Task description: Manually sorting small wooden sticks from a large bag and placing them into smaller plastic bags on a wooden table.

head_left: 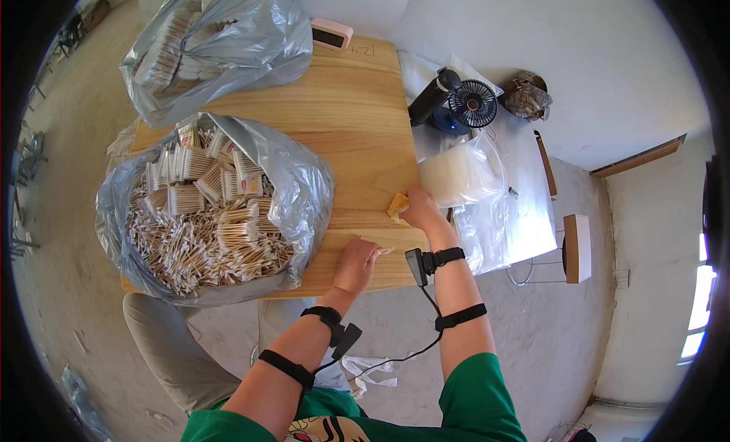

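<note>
We see the right hand (420,208) with its grip pinched on a small yellow piece (397,208) at the tabletop (357,130) edge, left hand (356,261) just beside, grip loosely curled on nothing we can tell.

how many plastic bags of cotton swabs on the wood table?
2. One large open grey bag of swabs sits at the table's near left, just left of the left hand. A second bag lies at the far left corner. More may be hidden out of frame.
</note>
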`<control>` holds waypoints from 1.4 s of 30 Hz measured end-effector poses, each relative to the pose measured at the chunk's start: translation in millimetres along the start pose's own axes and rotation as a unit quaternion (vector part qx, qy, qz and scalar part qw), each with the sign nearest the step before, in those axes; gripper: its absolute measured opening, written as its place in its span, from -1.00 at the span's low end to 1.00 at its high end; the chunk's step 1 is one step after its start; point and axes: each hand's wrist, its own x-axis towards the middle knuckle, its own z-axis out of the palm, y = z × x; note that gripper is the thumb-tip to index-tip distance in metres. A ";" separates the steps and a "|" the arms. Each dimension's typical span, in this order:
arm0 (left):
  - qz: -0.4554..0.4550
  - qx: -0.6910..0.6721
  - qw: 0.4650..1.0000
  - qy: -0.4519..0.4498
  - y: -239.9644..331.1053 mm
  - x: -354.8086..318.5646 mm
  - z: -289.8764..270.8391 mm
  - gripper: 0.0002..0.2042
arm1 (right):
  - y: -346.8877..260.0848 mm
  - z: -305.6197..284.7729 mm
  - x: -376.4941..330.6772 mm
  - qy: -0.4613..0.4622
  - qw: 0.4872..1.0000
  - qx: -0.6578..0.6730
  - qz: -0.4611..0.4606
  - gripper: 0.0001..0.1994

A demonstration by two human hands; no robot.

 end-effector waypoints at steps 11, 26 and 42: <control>0.019 -0.026 0.999 0.000 3.4 3.3 1.2 -0.88 | -3.2 23.7 -62.9 0.088 0.979 0.175 -0.052 -0.72; -0.004 -0.005 1.000 0.012 2.7 -0.1 1.8 -0.73 | -8.6 67.0 -112.1 0.179 0.929 0.318 -0.062 -0.59; 0.045 0.108 0.989 -0.093 17.7 6.5 -6.2 -0.31 | -27.6 87.4 -120.6 0.247 0.873 0.420 0.000 -0.54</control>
